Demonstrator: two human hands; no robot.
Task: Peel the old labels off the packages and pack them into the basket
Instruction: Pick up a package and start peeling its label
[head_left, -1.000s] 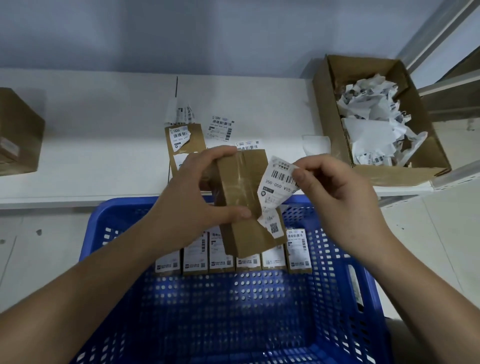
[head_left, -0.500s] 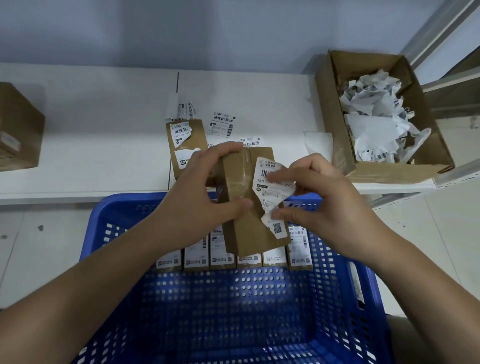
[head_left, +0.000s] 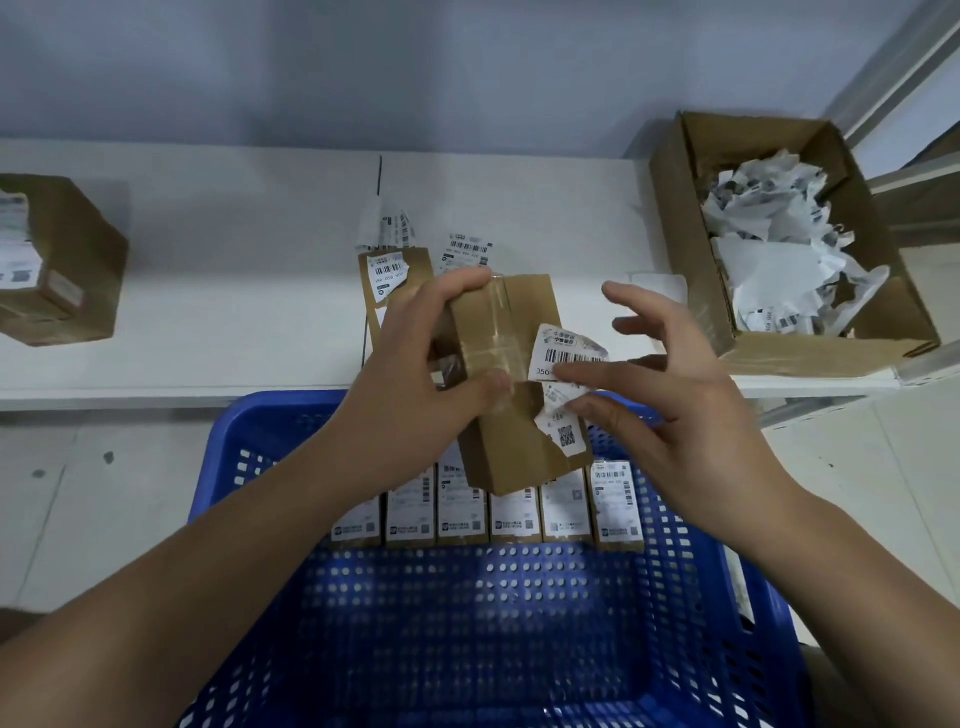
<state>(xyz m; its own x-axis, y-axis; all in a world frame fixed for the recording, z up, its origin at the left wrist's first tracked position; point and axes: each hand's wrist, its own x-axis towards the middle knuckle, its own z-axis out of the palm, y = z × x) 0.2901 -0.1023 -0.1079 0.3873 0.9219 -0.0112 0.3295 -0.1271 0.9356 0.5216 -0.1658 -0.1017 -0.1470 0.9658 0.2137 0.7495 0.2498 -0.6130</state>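
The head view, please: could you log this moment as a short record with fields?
held package: brown box gripped by the left hand, above the basket
label: white label, partly peeled and crumpled, still on the box
right hand: right hand pinches the label, other fingers spread
basket: blue basket, a row of labelled packages at its far wall
scrap box: open carton holding torn labels

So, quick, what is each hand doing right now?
Left hand: grips the brown package.
Right hand: thumb and forefinger pinch the half-peeled label; other fingers spread.
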